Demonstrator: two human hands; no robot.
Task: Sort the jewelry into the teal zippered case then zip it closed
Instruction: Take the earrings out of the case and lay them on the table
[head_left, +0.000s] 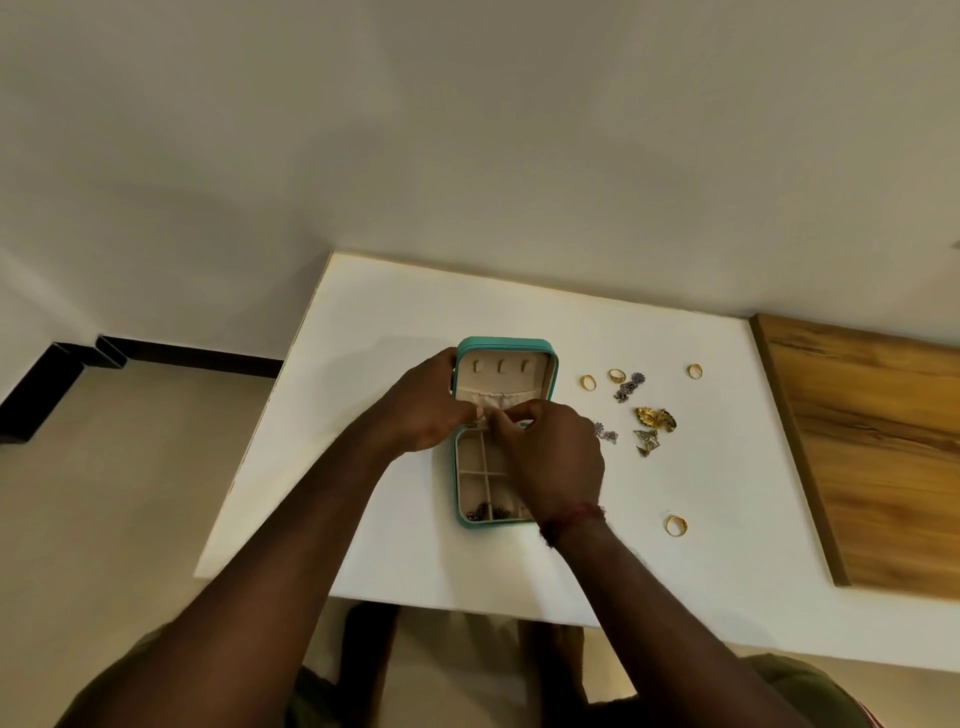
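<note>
Nearest to me are the person's knees and bare feet under the near edge of the white worktop (395, 322), with both forearms reaching out over it. On the right wrist sits a red thread band (574, 519).

The teal zippered case (506, 344) lies open near the middle of the worktop. Its tray half is nearer and its lid half lies farther back. The tray (470, 475) is split into small cream compartments. A few dark beaded pieces (485, 512) lie in the nearest ones, and the right hand hides part of the rest.

The two hands meet over the hinge line. The left hand (426, 405) grips the lid by its left edge, its fingers curled round behind and the thumb lying across the gathered cream pocket (493, 399). The right hand (550, 457) has its fingers drawn together in a pinch at the pocket's lip, touching the left thumb. I cannot tell whether they hold a small piece or the fabric itself.

Loose jewelry lies to the right of the case. One gold ring (675, 526) sits alone, nearer than the rest. Farther back are a silver flower piece (607, 432) just beside the right hand, a silver angular piece (646, 442) and an ornate gold piece (655, 418). Beyond those are more silver flowers (628, 387) and three gold rings in a loose row (588, 382).

A wooden board (872, 452) adjoins the worktop on the right. A pale wall (467, 130) rises behind.
</note>
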